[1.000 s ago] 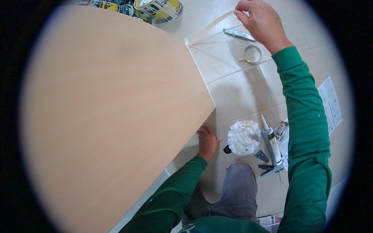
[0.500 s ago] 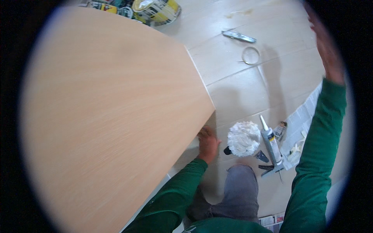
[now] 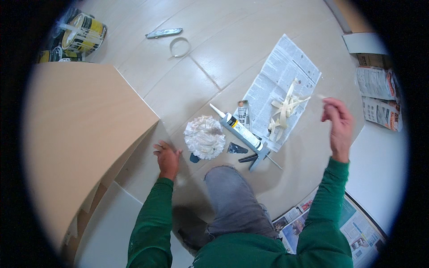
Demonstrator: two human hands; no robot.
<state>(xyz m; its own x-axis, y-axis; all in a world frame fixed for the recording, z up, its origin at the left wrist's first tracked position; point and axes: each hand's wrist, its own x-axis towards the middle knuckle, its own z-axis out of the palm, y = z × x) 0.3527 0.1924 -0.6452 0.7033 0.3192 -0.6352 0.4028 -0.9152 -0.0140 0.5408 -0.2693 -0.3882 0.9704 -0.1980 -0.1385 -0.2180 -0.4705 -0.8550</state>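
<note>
Ok so picture a clock laid flat over this view, twelve at the top. The bit that matters is the heap of pale tape-like strips (image 3: 282, 109): it's sitting on a sheet of newspaper (image 3: 279, 62) on the tiled floor (image 3: 214, 40), pretty much at nine o'clock from the right hand (image 3: 338, 125). The heap is longer one way, running roughly one to seven o'clock, and the newspaper leans the same way. The right hand is easily the nearer one, up off the floor just beside the paper. Its fingers are curled with thumb and index close together, and there's a pale blur by the tips. Can't tell if that's a strip being pinched, tbh.

Left hand (image 3: 167, 160) is way over at about eight from the heap, fingers spread, looks like nothing's in it. It's near the corner of the big wood-toned panel (image 3: 98, 111), which lies off toward ten. Can't tell if it's actually touching anything.

Between the hands: a crumpled white wad (image 3: 204, 136) at about two from the left hand, then a caulking gun (image 3: 245, 135) at three from the wad. A tape ring (image 3: 189, 47) sits well away at twelve from the left hand.
</note>
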